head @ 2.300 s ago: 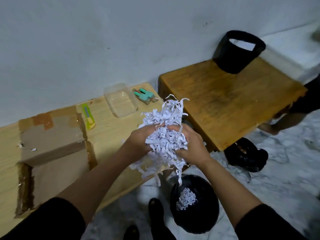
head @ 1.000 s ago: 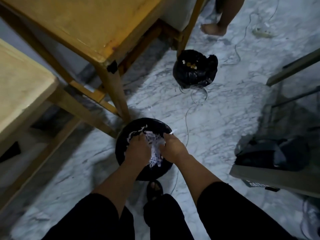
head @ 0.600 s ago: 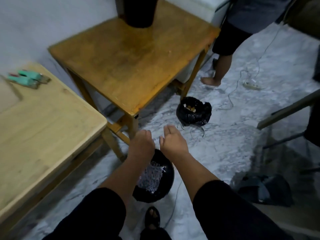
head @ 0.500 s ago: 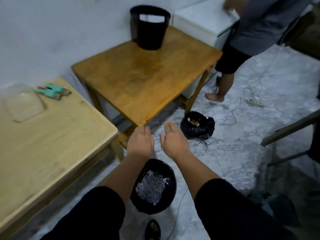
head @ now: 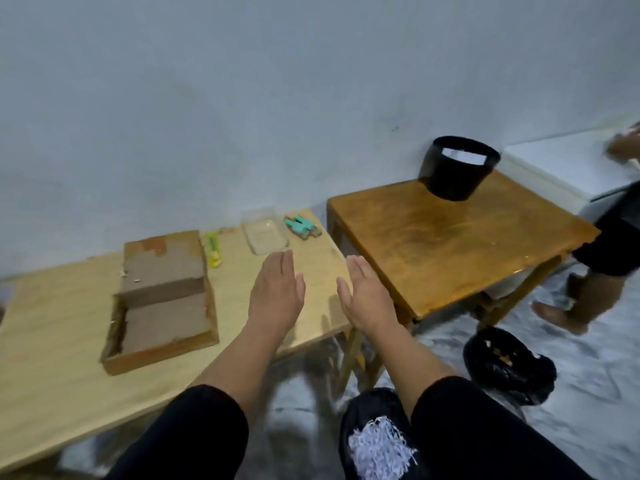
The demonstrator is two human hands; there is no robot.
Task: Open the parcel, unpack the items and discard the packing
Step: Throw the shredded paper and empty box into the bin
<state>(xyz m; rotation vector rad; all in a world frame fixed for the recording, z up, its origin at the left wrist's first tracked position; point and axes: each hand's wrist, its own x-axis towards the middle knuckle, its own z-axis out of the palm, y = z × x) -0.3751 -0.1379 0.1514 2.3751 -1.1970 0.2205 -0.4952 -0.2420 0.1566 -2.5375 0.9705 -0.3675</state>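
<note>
Now that the white shredded paper (head: 379, 445) lies in the black bin bag (head: 360, 407), my L hand (head: 277, 296) and R hand (head: 367, 299) are back up, wide and empty; packing nearly gone.

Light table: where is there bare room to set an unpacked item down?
On the light table, the near-left stretch in front of and left of the box is bare, as is the strip between the box and the left hand. The far edge is crowded: cutter, clear tray, green clips. The darker table is bare except for its black bucket.
</note>
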